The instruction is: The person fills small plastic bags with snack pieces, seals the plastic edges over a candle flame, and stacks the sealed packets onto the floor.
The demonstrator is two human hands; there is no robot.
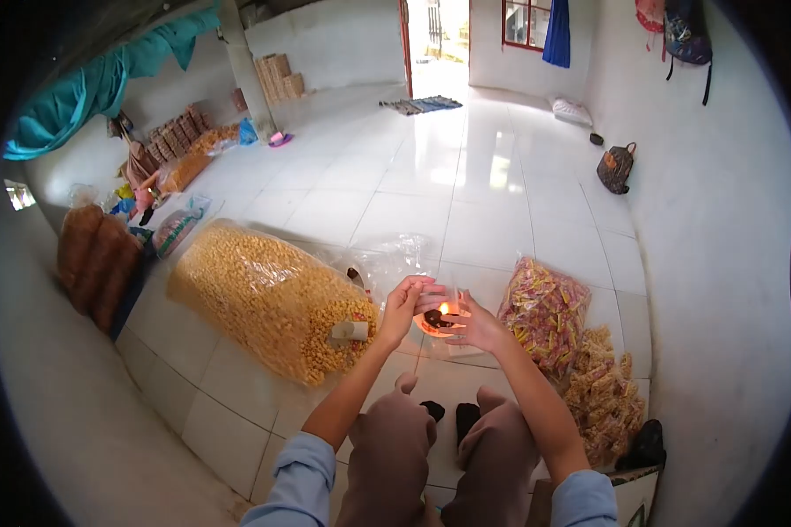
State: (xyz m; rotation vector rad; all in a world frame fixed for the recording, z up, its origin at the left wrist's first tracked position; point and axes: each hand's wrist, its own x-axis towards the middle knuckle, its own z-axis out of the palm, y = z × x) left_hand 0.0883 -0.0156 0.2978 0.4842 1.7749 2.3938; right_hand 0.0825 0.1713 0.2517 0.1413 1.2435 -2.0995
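A small flame [445, 308] burns above a dark holder [437, 320] on the floor in front of me. My left hand [407, 304] is just left of the flame, fingers reaching toward it and held close together. On the other side, my right hand [476, 324] has its thumb and fingers curved around. Thin clear plastic [453, 292] shows faintly between the hands, apparently pinched at its edges; its outline is hard to make out. Left of my hands lies a large clear sack of yellow puffed snacks [264, 294], with a white cup [350, 331] at its mouth.
To the right lie a bag of colourful small packets [545, 312] and a pile of filled clear packets [602, 395]. Loose clear plastic [400, 255] lies beyond my hands. Brown-filled sacks [97, 255] stand at the left wall, a backpack [616, 168] at the right.
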